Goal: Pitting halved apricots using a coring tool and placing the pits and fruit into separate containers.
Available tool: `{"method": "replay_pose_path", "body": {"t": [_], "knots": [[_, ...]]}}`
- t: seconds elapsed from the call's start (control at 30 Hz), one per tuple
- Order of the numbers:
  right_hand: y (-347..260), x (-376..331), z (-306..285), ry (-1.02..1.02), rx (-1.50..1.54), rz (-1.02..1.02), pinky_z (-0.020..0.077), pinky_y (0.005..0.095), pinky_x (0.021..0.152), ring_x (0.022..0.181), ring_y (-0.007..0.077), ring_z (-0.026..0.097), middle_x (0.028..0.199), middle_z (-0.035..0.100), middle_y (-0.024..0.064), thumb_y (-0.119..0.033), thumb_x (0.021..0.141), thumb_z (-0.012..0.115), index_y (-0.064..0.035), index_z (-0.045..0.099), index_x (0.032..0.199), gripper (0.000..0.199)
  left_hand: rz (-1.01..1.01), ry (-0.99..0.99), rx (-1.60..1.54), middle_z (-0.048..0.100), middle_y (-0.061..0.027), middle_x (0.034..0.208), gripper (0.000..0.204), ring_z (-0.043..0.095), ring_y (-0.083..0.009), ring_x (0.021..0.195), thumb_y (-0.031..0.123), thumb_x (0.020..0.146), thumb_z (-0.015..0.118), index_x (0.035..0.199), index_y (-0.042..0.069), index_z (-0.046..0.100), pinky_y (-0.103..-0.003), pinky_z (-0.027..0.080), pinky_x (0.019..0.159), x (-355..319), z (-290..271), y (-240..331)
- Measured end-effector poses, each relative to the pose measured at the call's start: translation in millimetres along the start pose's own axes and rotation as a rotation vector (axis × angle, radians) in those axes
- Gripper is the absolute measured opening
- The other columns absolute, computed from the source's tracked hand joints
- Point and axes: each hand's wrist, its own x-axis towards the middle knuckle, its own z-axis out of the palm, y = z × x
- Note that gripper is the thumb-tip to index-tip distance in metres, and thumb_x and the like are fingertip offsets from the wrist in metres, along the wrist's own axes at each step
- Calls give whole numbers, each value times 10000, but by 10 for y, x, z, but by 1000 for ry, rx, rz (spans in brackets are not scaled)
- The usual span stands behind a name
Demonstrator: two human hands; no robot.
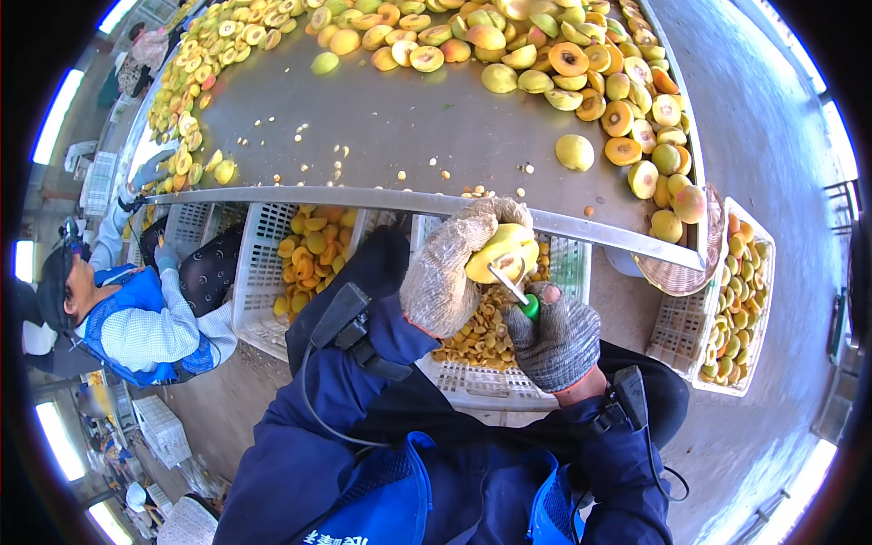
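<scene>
My left hand (443, 272), in a worn beige knit glove, is wrapped round a yellow peach half (499, 254) with its cut face turned up. In my right hand (561, 343), gloved in grey knit with a bare thumb tip, is a pitting tool (529, 305) with a green handle and a thin metal shank. The tool's tip touches the middle of the cut face; its exact shape is hard to make out. Both hands are just below the metal table's near edge, above a white crate (490, 386) holding peach pieces and scraps.
A steel table (363, 118) carries heaps of halved peaches (563, 64) and scattered pits (338, 168). Left of my knees stands a crate of peach halves (313, 250). A wicker basket (688, 263) and a filled crate (738, 300) stand right. A co-worker (145, 318) sits at left.
</scene>
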Motion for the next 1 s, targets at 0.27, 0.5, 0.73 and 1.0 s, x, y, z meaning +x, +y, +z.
{"method": "replay_pose_path", "body": {"t": [0.27, 0.5, 0.73, 1.0], "knots": [[-81, -21, -64, 60, 87, 162, 482, 415, 565, 652, 321, 625, 769, 624, 112, -146, 843, 710, -58, 618, 1014, 214, 11, 1, 98, 648, -166, 1061, 414, 644, -250, 937, 339, 961, 428, 1089, -11, 609, -362, 535, 829, 27, -38, -113], [-68, 166, -160, 179, 67, 173, 521, 438, 593, 692, 373, 661, 832, 671, 157, -168, 834, 721, -67, 628, 1093, 293, -55, 96, 349, 637, -44, 1006, 307, 608, -137, 935, 306, 1008, 415, 1101, 86, 607, -272, 525, 766, -60, 100, -233], [-6, 178, -150, 132, 290, 382, 534, 390, 668, 762, 362, 676, 846, 659, 178, -116, 791, 712, -44, 650, 971, 204, 75, 137, 470, 623, -45, 1009, 248, 590, -121, 929, 249, 997, 461, 1068, 72, 619, -277, 505, 809, -77, 89, -409], [7, 173, -157, -32, 363, 495, 511, 406, 622, 660, 326, 646, 771, 645, 168, -144, 807, 710, -32, 640, 921, 174, 294, 143, 745, 626, -73, 1004, 259, 588, -159, 933, 208, 986, 450, 1003, 25, 632, -313, 480, 884, -58, 118, -442]]}}
